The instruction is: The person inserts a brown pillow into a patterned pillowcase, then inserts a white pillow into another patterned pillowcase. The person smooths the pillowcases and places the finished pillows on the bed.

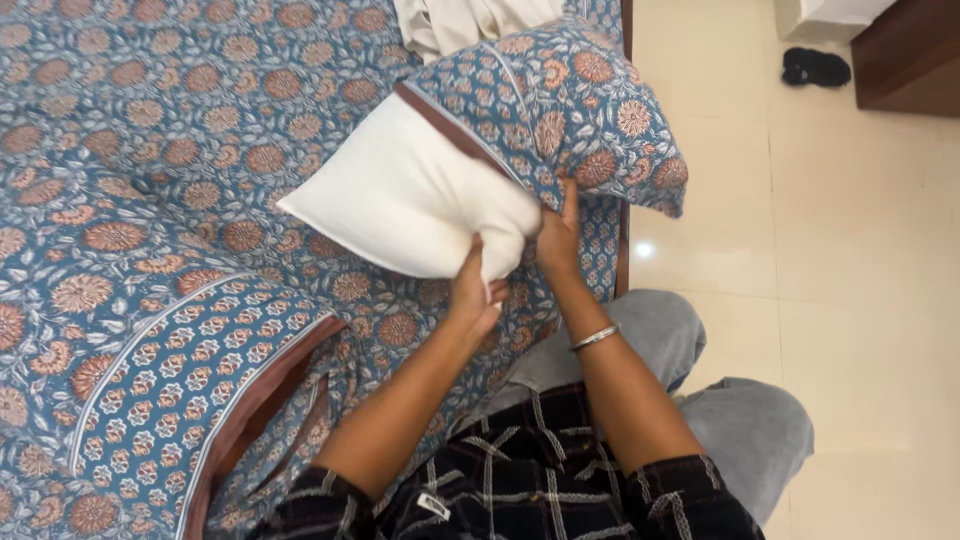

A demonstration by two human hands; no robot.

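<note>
Head view: left hand (474, 290) fingers pinch white pillow (410, 195); right hand (556, 235) fingers grip floral cover (560, 100) near bed edge (622, 250).

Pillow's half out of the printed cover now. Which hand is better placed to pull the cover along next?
Probably the right hand: it already pinches the floral pillowcase at its lower edge. The left hand grips the white pillow at its near corner, so it seems better suited to steadying.

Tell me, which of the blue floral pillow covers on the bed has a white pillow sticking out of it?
The blue floral pillow cover at the bed's far edge, gripped by both hands; its white pillow pokes out. The other blue floral cover, nearer the left, shows none.
</note>
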